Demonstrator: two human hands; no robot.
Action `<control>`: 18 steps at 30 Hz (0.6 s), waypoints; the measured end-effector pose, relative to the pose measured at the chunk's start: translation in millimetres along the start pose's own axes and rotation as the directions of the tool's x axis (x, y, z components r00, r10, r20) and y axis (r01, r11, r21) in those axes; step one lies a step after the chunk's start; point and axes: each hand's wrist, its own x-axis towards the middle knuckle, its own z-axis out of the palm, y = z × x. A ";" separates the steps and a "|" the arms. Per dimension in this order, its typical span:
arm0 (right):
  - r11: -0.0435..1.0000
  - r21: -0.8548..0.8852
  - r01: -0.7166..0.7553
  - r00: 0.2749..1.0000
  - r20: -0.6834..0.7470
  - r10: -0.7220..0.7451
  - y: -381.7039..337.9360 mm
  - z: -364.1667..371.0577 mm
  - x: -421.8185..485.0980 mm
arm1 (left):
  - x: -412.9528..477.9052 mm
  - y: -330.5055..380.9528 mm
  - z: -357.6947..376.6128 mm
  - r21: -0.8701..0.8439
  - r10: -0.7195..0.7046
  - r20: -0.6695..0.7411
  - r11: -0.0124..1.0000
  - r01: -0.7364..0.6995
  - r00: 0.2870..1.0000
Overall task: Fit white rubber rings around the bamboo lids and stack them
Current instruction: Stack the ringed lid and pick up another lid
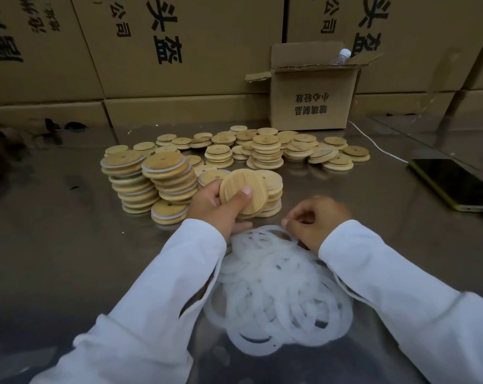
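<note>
My left hand [218,207] holds a round bamboo lid [241,188] upright above the table, thumb pressed on its face. My right hand [315,220] pinches the edge of a white rubber ring [265,231] at the top of a loose heap of white rings [279,295] lying between my forearms. Just behind my left hand stand stacks of lids with white rings fitted [151,181]. Farther back lies a spread of bare bamboo lids in low piles [268,151].
A metal table [68,245] carries everything. A phone [456,184] with a white cable lies at the right. An open cardboard box [312,98] holding a plastic bottle stands at the back, in front of a wall of large cartons [165,51].
</note>
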 end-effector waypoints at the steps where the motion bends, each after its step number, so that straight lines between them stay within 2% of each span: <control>1: 1.000 -0.018 0.017 1.000 0.013 -0.017 -1.2 -0.2 -0.6 | 0.0 -0.6 -0.4 -0.003 -0.007 -0.008 1.000 0.007 1.000; 4: 0.999 -0.030 0.039 0.998 0.058 -0.037 -3.6 -0.6 -2.0 | -0.3 -2.0 -0.8 -0.014 -0.022 -0.015 1.000 0.022 1.000; 11: 0.996 0.089 -0.015 0.994 0.105 0.006 -5.5 -1.9 -4.9 | -2.7 -1.7 -3.2 -0.046 -0.021 -0.041 0.999 0.019 0.999; 13: 0.985 0.171 0.004 1.000 0.025 -0.008 -6.6 -1.6 -4.5 | -2.8 -1.7 -4.0 -0.071 -0.028 -0.040 0.997 0.025 0.999; 18: 0.911 0.327 0.250 0.954 -0.243 -0.175 -15.5 -13.0 -6.3 | -1.3 1.3 -7.9 -0.154 -0.065 -0.035 0.986 0.059 0.997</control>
